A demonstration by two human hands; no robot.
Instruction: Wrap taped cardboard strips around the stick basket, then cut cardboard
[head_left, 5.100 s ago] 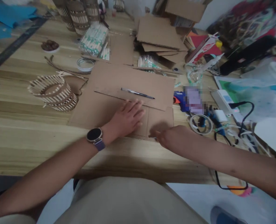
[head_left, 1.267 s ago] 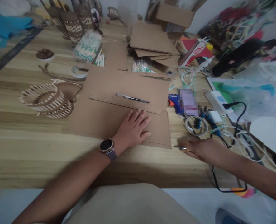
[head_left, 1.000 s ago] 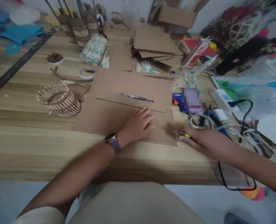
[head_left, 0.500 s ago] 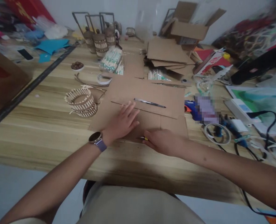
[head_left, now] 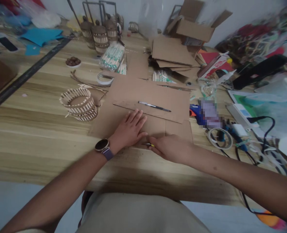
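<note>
My left hand [head_left: 129,129] lies flat on a sheet of cardboard [head_left: 102,121], its fingers stretched out and a little apart. Close on its right, my right hand [head_left: 170,148] is closed around a utility knife [head_left: 148,144] with some yellow on it. The blade points left, at the near edge of the cardboard; whether it cuts in cannot be made out. Beyond my fingers, a pen [head_left: 154,106] rests on another cardboard piece [head_left: 131,89]. A round slatted basket [head_left: 79,103] of light sticks and brown bands stands left of the sheets.
Several lidded slatted baskets [head_left: 101,38] with tall handles stand at the back, near packs of sticks [head_left: 112,56]. Cardboard pieces [head_left: 170,51] and an open box [head_left: 194,30] are behind. At right lie a tape roll [head_left: 220,138], a black cable [head_left: 267,129] and a blue tool [head_left: 198,115].
The view has shifted slightly, moving the table items leftward. My left hand has slid a little nearer the knife and still lies flat. The right hand keeps its grip.
</note>
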